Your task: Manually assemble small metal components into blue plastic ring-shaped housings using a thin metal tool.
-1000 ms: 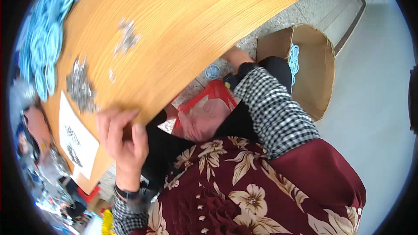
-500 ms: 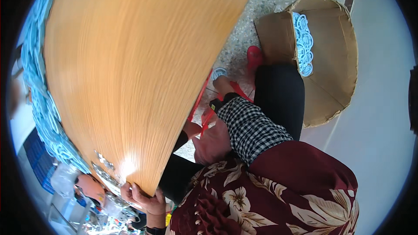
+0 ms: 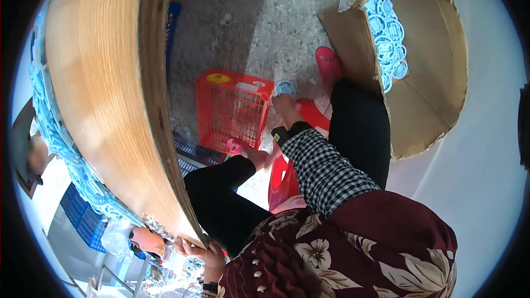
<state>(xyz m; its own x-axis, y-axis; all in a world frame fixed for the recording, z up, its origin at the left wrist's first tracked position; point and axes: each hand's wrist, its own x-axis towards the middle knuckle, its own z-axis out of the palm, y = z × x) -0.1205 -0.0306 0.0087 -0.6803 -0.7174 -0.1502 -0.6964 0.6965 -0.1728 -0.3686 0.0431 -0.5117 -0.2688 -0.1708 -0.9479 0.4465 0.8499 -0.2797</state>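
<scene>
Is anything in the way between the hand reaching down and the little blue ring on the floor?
Nothing visible. The right hand is right beside the blue ring, with only bare floor around it.

Packages/labels only, positions ref. right hand (image 3: pixel 282 105) and left hand (image 3: pixel 200 251).

1. Cardboard box (image 3: pixel 441 77): brown, open, lying on its side. Located right of and above right hand, near it. Inside wall lined w/ pale blue rings (image 3: pixel 387 30).
2. Red crate (image 3: pixel 233 111): plastic mesh, rectangular, just left of right hand. Carries two labels on upper rim:
   - yellow label (image 3: pixel 218 78), oval, left end;
   - white label (image 3: pixel 247 85), rectangular, beside the yellow one.
3. Blue crate (image 3: pixel 83 218): mesh, left of left hand, partly hidden by table edge.

No screens or signs visible.
</scene>
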